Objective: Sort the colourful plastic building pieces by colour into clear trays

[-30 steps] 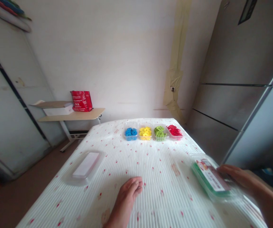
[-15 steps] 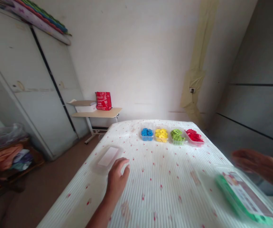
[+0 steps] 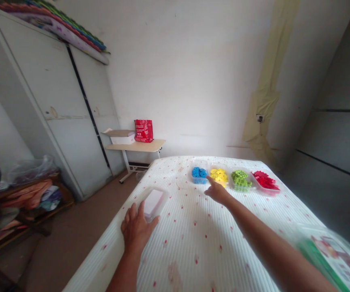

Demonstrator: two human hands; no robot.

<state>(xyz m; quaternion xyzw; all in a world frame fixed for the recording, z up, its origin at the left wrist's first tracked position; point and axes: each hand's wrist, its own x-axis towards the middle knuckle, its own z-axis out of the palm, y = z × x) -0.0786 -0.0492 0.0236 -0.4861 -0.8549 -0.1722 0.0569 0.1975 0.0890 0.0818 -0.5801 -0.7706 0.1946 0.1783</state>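
Observation:
My left hand (image 3: pixel 138 229) is at the near edge of a clear plastic container (image 3: pixel 164 198) with a pale rectangle in it. Its fingers are spread, some over the container's edge; whether they touch it I cannot tell. My right hand (image 3: pixel 219 192) reaches far across the table, index finger and thumb apart and nothing visible between them. Its index fingertip is beside the tub of blue plastic pieces (image 3: pixel 199 173), and the hand partly covers the tub of yellow pieces (image 3: pixel 219 175). To the right stand tubs of green pieces (image 3: pixel 241 179) and red pieces (image 3: pixel 265 181).
A large clear box with green contents and a printed label (image 3: pixel 334 253) lies at the right edge of the cloth-covered table (image 3: pixel 190 231). Behind, a small desk (image 3: pixel 150 145) holds a red bag (image 3: pixel 143 130) and a white box (image 3: pixel 122 138).
My right hand has moved from above the labelled box at the right to the blue and yellow tubs. My left hand has spread its fingers by the clear container. The view has shifted.

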